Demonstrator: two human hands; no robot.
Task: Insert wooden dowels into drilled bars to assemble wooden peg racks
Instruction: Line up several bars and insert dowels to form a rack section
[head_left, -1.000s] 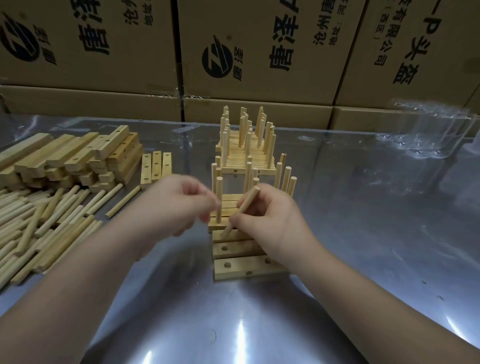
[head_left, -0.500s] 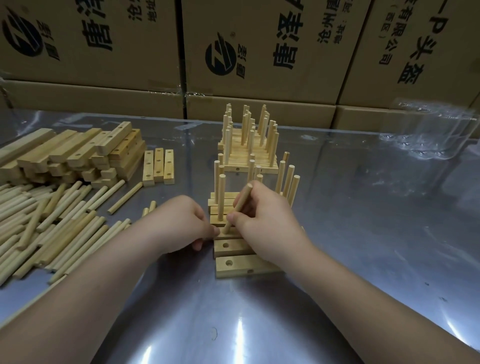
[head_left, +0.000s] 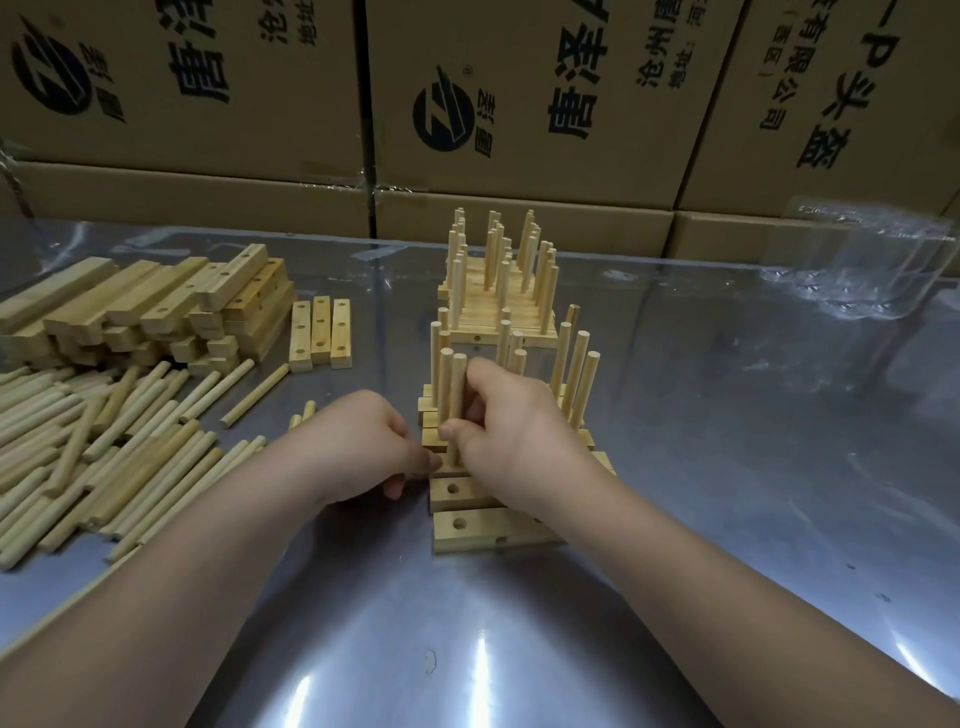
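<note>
1. Cardboard boxes printed with black logos and characters form a wall along the far side.
2. The table has a shiny grey top with bright glare streaks near the front edge.
3. A clear plastic container sits at the far right of the table, well apart from the woodwork.
4. A heap of drilled bars lies at the far left; three more bars lie side by side just to its right, holes facing up.
5. Loose dowels are spread in front of that heap, mostly lying in one direction.
6. Finished racks are stacked behind the centre, pegs pointing up.
7. A row of bars lies at the centre, side by side; the farther ones carry upright pegs, while the two nearest show empty holes.
8. The right hand reaches over this row; thumb and fingers are curled round one dowel that stands upright, its lower end at the bar just behind the two empty ones.
9. The left hand rests on the table at the left end of the same row, its fingers curled with the tips against the wood; whether they pinch it cannot be told.
</note>
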